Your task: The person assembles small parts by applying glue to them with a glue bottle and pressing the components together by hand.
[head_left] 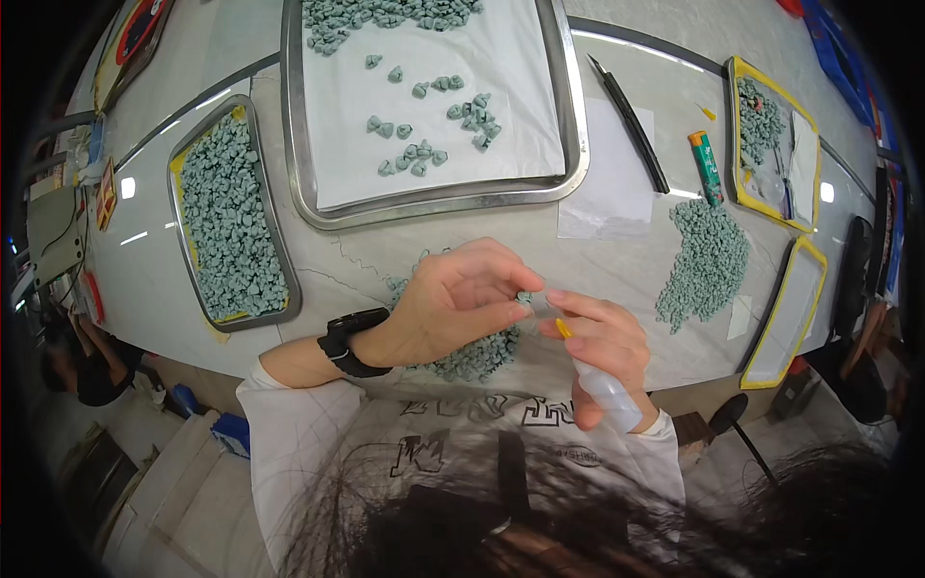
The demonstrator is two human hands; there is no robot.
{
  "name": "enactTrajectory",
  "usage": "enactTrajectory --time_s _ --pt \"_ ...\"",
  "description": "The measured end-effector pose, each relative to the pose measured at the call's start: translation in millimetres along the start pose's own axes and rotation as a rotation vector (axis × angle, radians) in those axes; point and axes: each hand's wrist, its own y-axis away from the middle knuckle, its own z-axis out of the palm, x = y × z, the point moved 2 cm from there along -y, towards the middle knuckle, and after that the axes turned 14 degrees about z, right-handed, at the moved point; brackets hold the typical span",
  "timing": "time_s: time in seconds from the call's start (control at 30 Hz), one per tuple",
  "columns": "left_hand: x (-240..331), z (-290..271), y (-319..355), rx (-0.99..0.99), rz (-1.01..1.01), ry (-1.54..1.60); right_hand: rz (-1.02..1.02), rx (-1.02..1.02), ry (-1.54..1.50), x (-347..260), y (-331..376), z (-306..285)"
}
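My left hand point(453, 303), with a black watch on its wrist, pinches a small grey-green piece point(526, 301) at its fingertips above a loose pile of like pieces point(477, 356) on the white table. My right hand point(602, 337) grips a small clear squeeze bottle point(607, 390) with a yellow nozzle. The nozzle points up at the piece held by the left hand. The two hands meet at the fingertips near the table's front edge.
A large steel tray point(434, 197) lined with white paper holds scattered pieces. A smaller tray point(231, 222) at left is full of them. At right lie another pile point(708, 260), a green tube point(705, 166), a black strip point(631, 120) and yellow-rimmed trays point(792, 318).
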Motion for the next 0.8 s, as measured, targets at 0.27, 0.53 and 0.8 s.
enactTrajectory --time_s 0.27,0.53,0.8 --pt "-2.0 4.1 -0.8 -0.01 0.015 0.055 0.059 -0.018 -0.001 -1.9 -1.3 3.5" --pt "-0.5 5.0 0.4 0.043 -0.031 0.116 0.074 -0.033 -0.014 -3.8 -4.0 3.5" --pt "-1.7 5.6 -1.8 0.04 -0.044 0.098 0.047 0.015 -0.035 1.8 -4.5 3.8"
